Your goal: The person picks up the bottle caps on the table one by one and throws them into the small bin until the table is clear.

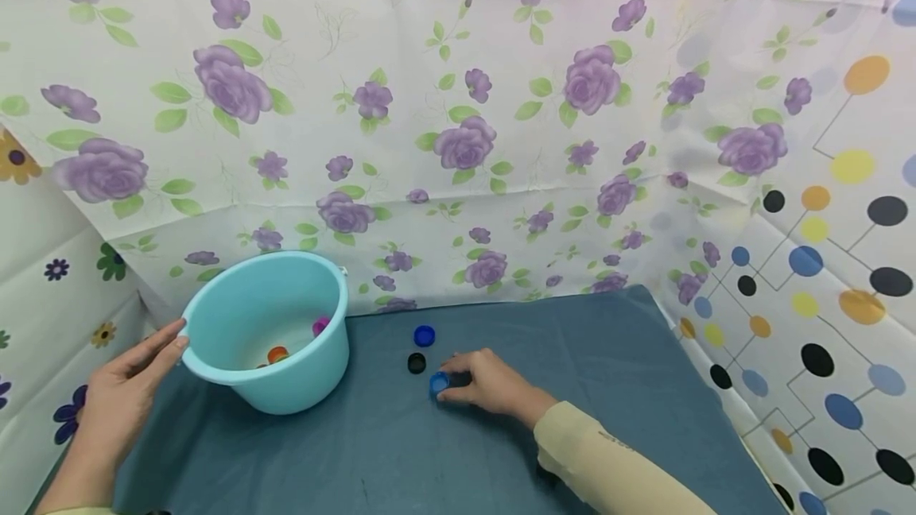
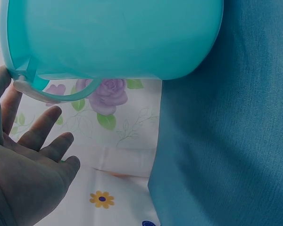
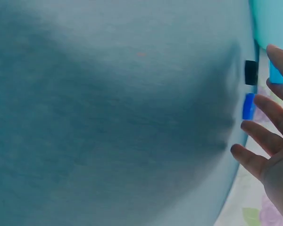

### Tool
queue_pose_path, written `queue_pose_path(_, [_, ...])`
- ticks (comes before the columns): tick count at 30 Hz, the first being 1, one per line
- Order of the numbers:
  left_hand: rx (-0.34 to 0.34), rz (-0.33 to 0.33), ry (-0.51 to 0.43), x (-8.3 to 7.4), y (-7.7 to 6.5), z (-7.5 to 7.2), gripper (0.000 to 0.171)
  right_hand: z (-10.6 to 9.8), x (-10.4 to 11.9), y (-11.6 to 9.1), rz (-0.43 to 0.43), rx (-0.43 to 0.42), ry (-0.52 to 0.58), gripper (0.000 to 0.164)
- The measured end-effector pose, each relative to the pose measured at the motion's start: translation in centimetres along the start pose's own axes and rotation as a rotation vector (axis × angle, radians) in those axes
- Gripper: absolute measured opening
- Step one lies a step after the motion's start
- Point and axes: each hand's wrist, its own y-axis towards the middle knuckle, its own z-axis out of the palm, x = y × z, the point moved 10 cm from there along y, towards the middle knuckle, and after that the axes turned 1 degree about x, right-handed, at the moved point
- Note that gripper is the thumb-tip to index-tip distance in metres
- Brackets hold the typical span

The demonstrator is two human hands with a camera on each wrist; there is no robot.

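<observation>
My left hand (image 1: 127, 388) pinches the rim of a light turquoise bucket (image 1: 300, 388) between thumb and forefinger, on its left side. In the left wrist view the other fingers (image 2: 40, 127) spread beside the bucket's handle (image 2: 85, 92). My right hand (image 1: 494, 384) pinches a bright blue bottle cap (image 1: 439, 383) between thumb and fingertips, close over the cloth. Just beyond it are a black cap (image 1: 417, 363) and a dark blue cap (image 1: 425, 336). Inside the bucket I see an orange cap (image 1: 277, 354) and a magenta one (image 1: 320, 327).
A blue-grey cloth (image 1: 572, 356) covers the table. Behind it hangs a white sheet with purple roses (image 1: 465, 143). A dotted sheet (image 1: 844, 404) stands along the right, and another flowered sheet (image 1: 43, 261) along the left.
</observation>
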Motion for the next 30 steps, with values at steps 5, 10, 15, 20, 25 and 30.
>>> queue_pose_path(5, [0.001,0.004,0.001,0.0,0.0,0.0,0.065,-1.6,1.2,0.6,-0.018,-0.025,0.031,0.037])
queue_pose_path(10, [-0.001,0.008,0.002,0.0,-0.1,0.0,0.065,-3.5,2.6,1.5,-0.011,-0.050,0.027,0.042])
queue_pose_path(15, [-0.003,0.006,-0.003,-0.1,-0.1,0.0,0.065,-5.4,4.6,2.7,-0.015,-0.066,-0.007,0.043])
queue_pose_path(20, [-0.005,0.001,-0.006,0.0,0.0,0.0,0.065,-7.0,7.2,4.3,-0.057,-0.077,-0.005,0.042])
queue_pose_path(25, [-0.012,0.002,0.002,0.0,0.1,-0.1,0.065,-8.4,10.4,6.1,-0.109,-0.093,-0.005,0.045])
queue_pose_path(30, [-0.013,0.008,-0.004,-0.1,0.0,-0.1,0.064,-9.0,14.1,8.0,-0.185,-0.126,-0.055,0.044])
